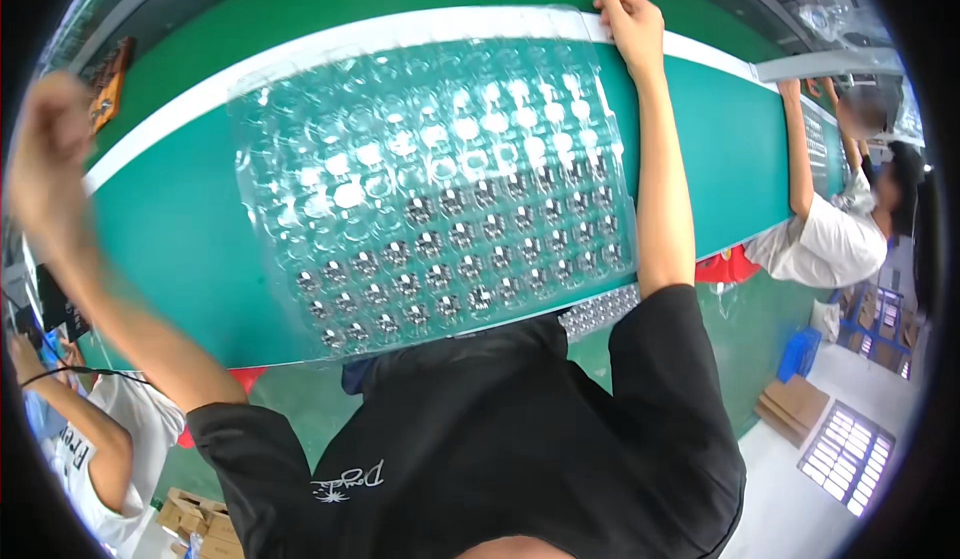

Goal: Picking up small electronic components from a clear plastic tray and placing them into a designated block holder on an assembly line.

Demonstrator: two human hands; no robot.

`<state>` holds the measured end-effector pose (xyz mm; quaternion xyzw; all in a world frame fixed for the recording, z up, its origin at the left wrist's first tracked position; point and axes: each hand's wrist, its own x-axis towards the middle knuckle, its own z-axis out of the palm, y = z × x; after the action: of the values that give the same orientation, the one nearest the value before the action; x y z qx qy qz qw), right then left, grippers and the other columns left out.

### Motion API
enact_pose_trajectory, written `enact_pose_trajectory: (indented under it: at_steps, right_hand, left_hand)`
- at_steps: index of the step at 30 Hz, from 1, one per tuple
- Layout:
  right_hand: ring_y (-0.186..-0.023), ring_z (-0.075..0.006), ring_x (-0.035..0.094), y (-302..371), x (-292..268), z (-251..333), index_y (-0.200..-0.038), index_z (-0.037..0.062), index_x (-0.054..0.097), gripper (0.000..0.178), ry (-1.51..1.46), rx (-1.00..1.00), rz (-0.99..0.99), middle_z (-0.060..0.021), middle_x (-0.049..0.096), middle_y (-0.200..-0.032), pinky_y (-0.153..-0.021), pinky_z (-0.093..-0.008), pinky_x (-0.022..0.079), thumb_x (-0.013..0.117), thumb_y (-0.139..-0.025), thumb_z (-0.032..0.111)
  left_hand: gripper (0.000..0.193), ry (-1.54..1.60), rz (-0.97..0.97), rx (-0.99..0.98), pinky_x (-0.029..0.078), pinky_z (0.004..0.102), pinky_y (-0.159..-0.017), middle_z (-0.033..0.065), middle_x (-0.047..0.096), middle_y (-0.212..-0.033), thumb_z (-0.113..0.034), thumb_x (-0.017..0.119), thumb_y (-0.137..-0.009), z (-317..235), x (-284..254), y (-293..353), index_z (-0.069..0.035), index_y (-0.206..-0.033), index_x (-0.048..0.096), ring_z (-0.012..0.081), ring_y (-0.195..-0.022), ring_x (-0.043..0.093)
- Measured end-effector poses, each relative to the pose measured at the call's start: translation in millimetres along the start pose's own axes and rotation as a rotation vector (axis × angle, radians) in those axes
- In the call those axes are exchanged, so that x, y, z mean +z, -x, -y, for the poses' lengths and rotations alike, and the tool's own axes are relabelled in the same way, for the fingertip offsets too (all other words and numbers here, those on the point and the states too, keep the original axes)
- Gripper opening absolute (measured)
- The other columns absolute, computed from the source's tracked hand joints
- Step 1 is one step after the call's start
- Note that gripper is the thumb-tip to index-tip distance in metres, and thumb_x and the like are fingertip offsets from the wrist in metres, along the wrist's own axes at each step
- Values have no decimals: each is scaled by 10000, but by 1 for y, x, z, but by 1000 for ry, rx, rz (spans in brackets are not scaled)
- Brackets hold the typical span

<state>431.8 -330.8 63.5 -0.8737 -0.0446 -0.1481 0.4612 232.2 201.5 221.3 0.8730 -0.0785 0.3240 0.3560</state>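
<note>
A large clear plastic tray (300, 119) with rows of round pockets lies on the green worktop in front of me. Small shiny metal parts (438, 277) sit in the pockets of its nearer rows; the farther pockets catch bright glare. My right hand (632, 27) is beyond the tray's far right corner, by the white strip, its fingers curled together. Whatever they may hold is too small to make out. Out at the far left my left hand (55, 129) is raised, away from the tray and near an orange object (108, 99). Motion blur smears its fingers.
A white strip (400, 31) runs along the worktop's far side. Another filled tray (600, 314) shows below the near edge, beside my body. Co-workers in white shirts are at the right (820, 244) and lower left (145, 444). Cardboard boxes (792, 407) stand on the floor.
</note>
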Motion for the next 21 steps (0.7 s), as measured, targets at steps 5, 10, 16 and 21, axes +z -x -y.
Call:
enact_pose_trajectory:
  at_steps: [5, 10, 16, 21]
  right_hand:
    - [-594, -49, 510, 1, -9, -7, -845, -6, 721, 289, 190, -109, -50, 8, 613, -631, -562, -245, 402, 673, -961, 254]
    - [-556, -65, 492, 6, 3, 6, -815, 15, 734, 275, 190, -103, -65, -3, 589, -593, -543, -268, 391, 688, -939, 256]
    - [-542, -71, 472, 3, 1, 8, -810, 24, 734, 274, 238, -100, -65, 0, 559, -577, -540, -268, 383, 689, -936, 263]
    - [-548, -67, 464, 7, -3, 9, -807, 17, 726, 274, 240, -91, -64, -2, 544, -574, -538, -267, 377, 686, -940, 253]
  left_hand:
    - [437, 216, 168, -380, 266, 215, -494, -52, 442, -649, -396, 477, -1079, 39, 110, 23, -43, -900, 661, 29, -554, 373]
    - [399, 248, 150, -490, 281, 223, -525, -49, 424, -659, -357, 467, -1086, 46, 140, 55, -42, -925, 653, 38, -571, 364]
    - [373, 205, 88, -465, 327, 229, -601, -29, 460, -704, -343, 471, -1081, 45, 143, 53, -39, -1003, 672, 58, -644, 396]
    - [383, 82, 195, -335, 433, 280, -771, 64, 609, -893, -295, 439, -1091, 40, 146, 51, 12, -1013, 654, 139, -809, 537]
